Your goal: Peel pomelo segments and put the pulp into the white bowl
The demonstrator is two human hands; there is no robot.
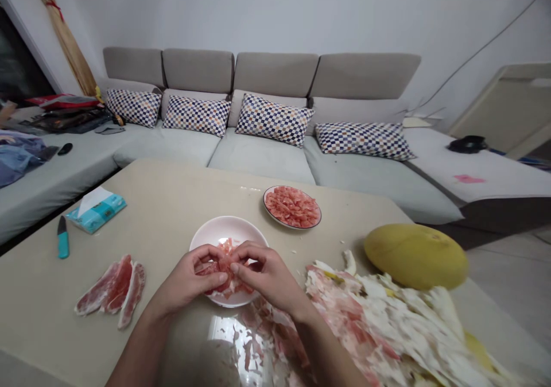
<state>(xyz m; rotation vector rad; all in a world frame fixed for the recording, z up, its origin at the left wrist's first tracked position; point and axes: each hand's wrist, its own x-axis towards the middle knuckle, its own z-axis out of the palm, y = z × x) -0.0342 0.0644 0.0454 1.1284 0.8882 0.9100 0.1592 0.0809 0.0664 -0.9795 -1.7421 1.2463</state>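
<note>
Both hands meet over a white bowl (224,230) near the table's front. My left hand (189,278) and my right hand (264,272) pinch the same pink pomelo segment (221,265), fingers curled around it. Pieces of pink flesh lie in the bowl beneath them. Three peeled pomelo segments (112,289) rest on the table to the left. A plate of pink pomelo flesh (293,206) stands behind the bowl.
A whole yellow pomelo (415,255) sits at the right. A heap of white and pink peel scraps (387,324) covers the front right. A teal-handled knife (62,237) and a tissue pack (97,209) lie at the left. A grey sofa (258,151) with checkered cushions stands behind the beige table (172,203).
</note>
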